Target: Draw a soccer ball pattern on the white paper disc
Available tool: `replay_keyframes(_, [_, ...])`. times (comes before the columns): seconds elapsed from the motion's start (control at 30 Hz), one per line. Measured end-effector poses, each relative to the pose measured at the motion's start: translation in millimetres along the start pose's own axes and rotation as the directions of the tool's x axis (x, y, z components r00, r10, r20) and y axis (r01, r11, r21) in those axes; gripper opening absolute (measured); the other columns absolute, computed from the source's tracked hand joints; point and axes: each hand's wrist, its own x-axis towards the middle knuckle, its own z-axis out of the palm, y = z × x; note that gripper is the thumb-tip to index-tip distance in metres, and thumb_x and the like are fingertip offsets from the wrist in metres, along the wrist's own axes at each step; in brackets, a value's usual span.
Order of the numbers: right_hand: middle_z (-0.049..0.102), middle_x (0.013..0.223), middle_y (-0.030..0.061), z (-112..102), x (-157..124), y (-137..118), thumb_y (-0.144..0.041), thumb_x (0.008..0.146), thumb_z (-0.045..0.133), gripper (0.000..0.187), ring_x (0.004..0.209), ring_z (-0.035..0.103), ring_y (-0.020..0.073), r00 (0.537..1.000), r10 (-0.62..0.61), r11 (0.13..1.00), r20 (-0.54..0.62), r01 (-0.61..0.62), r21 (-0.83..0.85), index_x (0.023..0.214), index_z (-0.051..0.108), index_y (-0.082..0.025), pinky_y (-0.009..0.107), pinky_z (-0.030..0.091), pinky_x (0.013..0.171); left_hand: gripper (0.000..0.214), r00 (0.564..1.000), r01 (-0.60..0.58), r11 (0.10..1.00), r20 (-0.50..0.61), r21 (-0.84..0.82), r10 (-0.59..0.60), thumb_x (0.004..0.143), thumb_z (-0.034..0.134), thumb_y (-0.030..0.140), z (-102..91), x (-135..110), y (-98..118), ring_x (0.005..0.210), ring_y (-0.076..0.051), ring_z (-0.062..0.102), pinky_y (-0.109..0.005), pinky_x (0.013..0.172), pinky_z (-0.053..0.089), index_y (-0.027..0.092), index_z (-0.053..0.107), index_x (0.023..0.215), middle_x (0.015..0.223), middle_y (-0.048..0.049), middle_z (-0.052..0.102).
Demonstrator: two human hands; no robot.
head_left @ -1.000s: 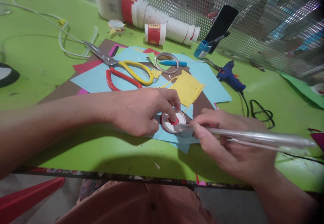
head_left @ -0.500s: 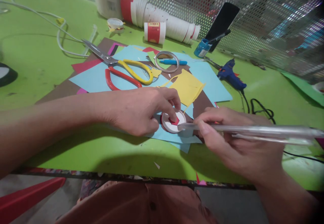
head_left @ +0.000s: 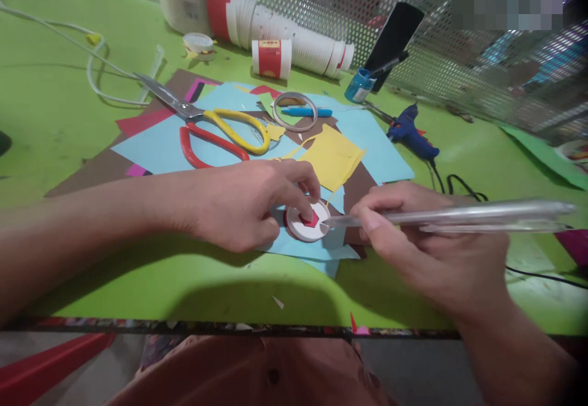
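Observation:
My left hand (head_left: 250,204) rests on the light blue paper (head_left: 316,251), its fingers bent around a rimmed round white paper disc (head_left: 316,233). One fingertip presses a small red paper piece (head_left: 313,218) at the disc's middle. From the right, my right hand (head_left: 432,253) grips a clear-barrelled pen (head_left: 441,215) between thumb and fingers. The pen's tip meets the right part of the disc, beside the red piece. Just behind the disc lies a square of yellow paper (head_left: 334,156).
Large scissors (head_left: 215,133), a tape ring (head_left: 275,112) and a blue marker (head_left: 310,112) lie on layered coloured paper. A blue glue gun (head_left: 413,133) with a black cord is at right. Behind stand stacked paper cups (head_left: 294,32), a blue bottle (head_left: 359,86) and a phone (head_left: 395,38).
My pen has swung slightly, its back end higher, and its tip shows more sharply on the disc. The whole view has shifted a little; my left hand keeps its place on the disc.

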Motion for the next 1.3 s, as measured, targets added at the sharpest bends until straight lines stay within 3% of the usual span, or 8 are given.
replay_keyframes(0.13, [0.067, 0.059, -0.0004, -0.4, -0.6, 0.3, -0.017, 0.086, 0.056, 0.014, 0.049, 0.06, 0.0115, 1.0, -0.007, 1.0, 0.029, 0.007, -0.02, 0.074, 0.065, -0.017, 0.024, 0.042, 0.045, 0.056, 0.999, -0.027, 1.0, -0.037, -0.002, 0.027, 0.065, 0.048, 0.0, 2.7, -1.3, -1.1, 0.108, -0.019, 0.063, -0.028, 0.093, 0.05, 0.024, 0.074, 0.108, 0.13, -0.0035, 0.059])
replay_keyframes(0.33, [0.066, 0.059, -0.0021, -0.9, 0.9, -0.4, -0.016, 0.086, 0.058, 0.013, 0.05, 0.059, 0.0099, 0.998, 0.025, 0.999, -0.059, -0.022, 0.048, 0.075, 0.063, -0.019, 0.021, 0.045, 0.046, 0.044, 0.992, -0.067, 0.997, -0.106, -0.031, 0.064, 0.069, 0.051, 0.003, 8.6, -3.7, -2.9, 0.103, -0.019, 0.063, -0.029, 0.09, 0.05, 0.021, 0.072, 0.104, 0.125, -0.0052, 0.06])
replay_keyframes(0.5, [0.063, 0.056, -0.002, -1.1, 5.3, -3.1, -0.011, 0.085, 0.055, 0.017, 0.047, 0.055, 0.0085, 1.0, -0.014, 0.999, -0.002, 0.014, 0.029, 0.071, 0.063, -0.017, 0.02, 0.043, 0.044, 0.026, 0.984, -0.103, 0.99, -0.154, -0.091, 0.088, 0.081, 0.054, 0.013, 10.5, -2.5, -1.9, 0.098, -0.017, 0.063, -0.027, 0.085, 0.05, 0.02, 0.068, 0.102, 0.118, -0.006, 0.062])
replay_keyframes(0.77, [0.065, 0.062, -0.0001, -1.6, 4.9, 0.1, -0.012, 0.086, 0.054, 0.016, 0.054, 0.057, 0.0086, 0.998, -0.016, 1.0, -0.069, 0.017, 0.023, 0.073, 0.064, -0.015, 0.02, 0.045, 0.05, 0.032, 0.975, 0.0, 0.998, -0.223, -0.062, -0.014, 0.08, 0.069, 0.037, 17.0, 2.3, -4.3, 0.092, -0.023, 0.063, -0.034, 0.077, 0.051, 0.022, 0.059, 0.106, 0.107, -0.0067, 0.064])
replay_keyframes(1.07, [0.066, 0.065, -0.0013, -3.2, 3.4, 1.5, -0.012, 0.087, 0.057, 0.014, 0.056, 0.058, 0.0091, 0.994, -0.026, 0.998, -0.104, 0.032, 0.055, 0.076, 0.065, -0.015, 0.021, 0.046, 0.052, 0.029, 0.981, 0.051, 0.999, -0.186, 0.008, -0.049, 0.091, 0.061, 0.033, 20.8, 3.0, -0.1, 0.095, -0.02, 0.061, -0.033, 0.078, 0.051, 0.022, 0.052, 0.116, 0.108, -0.0048, 0.061])
replay_keyframes(1.17, [0.069, 0.073, -0.0007, -2.6, 3.0, 4.4, -0.02, 0.093, 0.059, 0.011, 0.064, 0.063, 0.0106, 0.974, 0.003, 0.998, -0.228, 0.013, 0.067, 0.094, 0.069, -0.015, 0.023, 0.051, 0.059, 0.03, 0.956, -0.034, 0.997, -0.289, 0.066, 0.052, 0.091, 0.061, 0.028, 22.5, 0.3, 0.8, 0.104, -0.022, 0.06, -0.035, 0.085, 0.053, 0.021, 0.049, 0.118, 0.113, -0.0073, 0.059])
replay_keyframes(1.23, [0.071, 0.078, -0.0001, -2.5, 4.3, 7.6, -0.026, 0.097, 0.057, 0.017, 0.067, 0.066, 0.0121, 0.952, 0.045, 0.992, -0.302, -0.006, 0.128, 0.106, 0.068, -0.017, 0.025, 0.053, 0.063, 0.031, 0.905, -0.137, 0.979, -0.384, 0.151, 0.186, 0.092, 0.06, 0.021, 22.1, -2.5, 1.7, 0.112, -0.022, 0.058, -0.036, 0.091, 0.053, 0.02, 0.047, 0.12, 0.117, -0.0103, 0.057])
replay_keyframes(1.3, [0.072, 0.08, 0.0007, -2.5, 6.9, 11.4, -0.028, 0.099, 0.055, 0.021, 0.07, 0.068, 0.0138, 0.936, 0.086, 0.984, -0.341, -0.025, 0.177, 0.113, 0.066, -0.018, 0.027, 0.056, 0.068, 0.033, 0.857, -0.212, 0.933, -0.405, 0.29, 0.32, 0.094, 0.055, 0.014, 20.0, -5.5, 2.6, 0.12, -0.023, 0.056, -0.038, 0.097, 0.052, 0.019, 0.046, 0.125, 0.122, -0.0137, 0.056])
